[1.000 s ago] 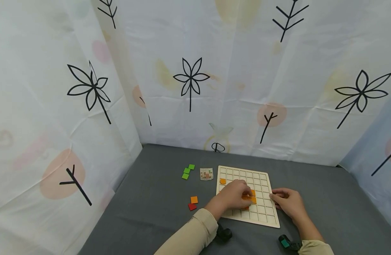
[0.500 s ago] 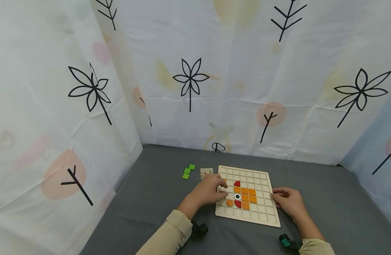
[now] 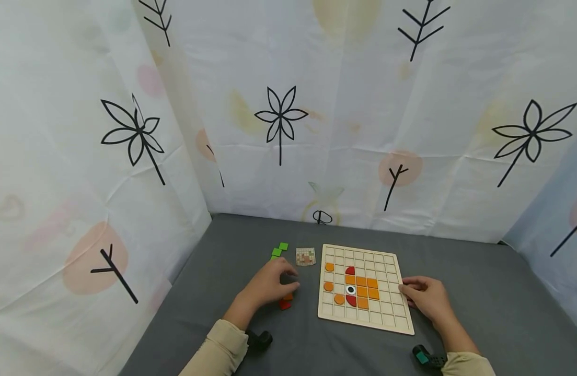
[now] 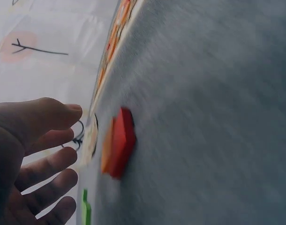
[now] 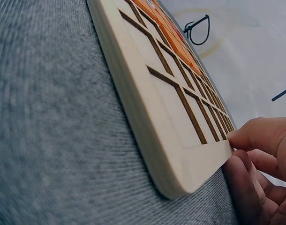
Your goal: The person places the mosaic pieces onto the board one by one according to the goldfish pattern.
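Observation:
My left hand [image 3: 265, 284] hovers over the table left of the wooden grid board [image 3: 387, 308], fingers loosely bent and nothing between them. Just by its thumb lie a red tile [image 3: 285, 305] and an orange tile [image 3: 288, 296], partly covered by the hand in the head view. The left wrist view shows the red tile [image 4: 124, 143] apart from the fingertips. At the board's right edge, my right hand [image 3: 427, 297] pinches the rim between thumb and fingers. Orange squares [image 3: 361, 291], red rounded tiles [image 3: 350, 270], orange discs [image 3: 329, 267] and an eye tile [image 3: 350, 290] sit on the grid.
Several green tiles [image 3: 283, 246] lie beyond the left hand, one partly hidden by it. A small patterned card [image 3: 305, 256] rests between them and the board. Grey cloth [image 3: 232, 245] covers the table, and a printed curtain [image 3: 345, 130] hangs behind.
My left hand has moved left from the middle of the board to the loose red and orange tiles. An orange disc shows at the board's left side. The right hand has stayed on the rim.

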`<state>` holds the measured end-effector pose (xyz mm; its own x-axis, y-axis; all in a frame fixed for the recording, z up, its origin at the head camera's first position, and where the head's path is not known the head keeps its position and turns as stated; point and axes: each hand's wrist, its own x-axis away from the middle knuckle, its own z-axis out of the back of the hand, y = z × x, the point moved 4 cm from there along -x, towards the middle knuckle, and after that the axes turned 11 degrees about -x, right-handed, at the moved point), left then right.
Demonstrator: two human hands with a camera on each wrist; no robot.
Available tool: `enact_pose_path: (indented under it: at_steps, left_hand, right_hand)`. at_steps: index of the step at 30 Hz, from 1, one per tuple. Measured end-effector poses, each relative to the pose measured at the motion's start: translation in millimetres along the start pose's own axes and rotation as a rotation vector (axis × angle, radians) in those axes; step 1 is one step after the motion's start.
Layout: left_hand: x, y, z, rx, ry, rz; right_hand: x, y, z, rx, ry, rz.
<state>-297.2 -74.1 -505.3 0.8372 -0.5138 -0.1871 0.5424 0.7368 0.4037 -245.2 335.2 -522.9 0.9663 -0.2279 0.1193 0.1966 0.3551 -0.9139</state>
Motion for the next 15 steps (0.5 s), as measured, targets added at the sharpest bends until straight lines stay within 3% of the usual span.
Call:
enact_pose_path:
  at_steps: [6,15]
  left_hand:
    - [10.0,-7.2,-3.3,-0.015,-0.020,-0.010]
    - [22.4,-8.1,-5.0,0.027,-0.056,0.033]
  right_hand:
    - [-1,-2,0,-0.009,0.003,0.000]
    - [1,-3,0,-0.012,-0.003,-0.004]
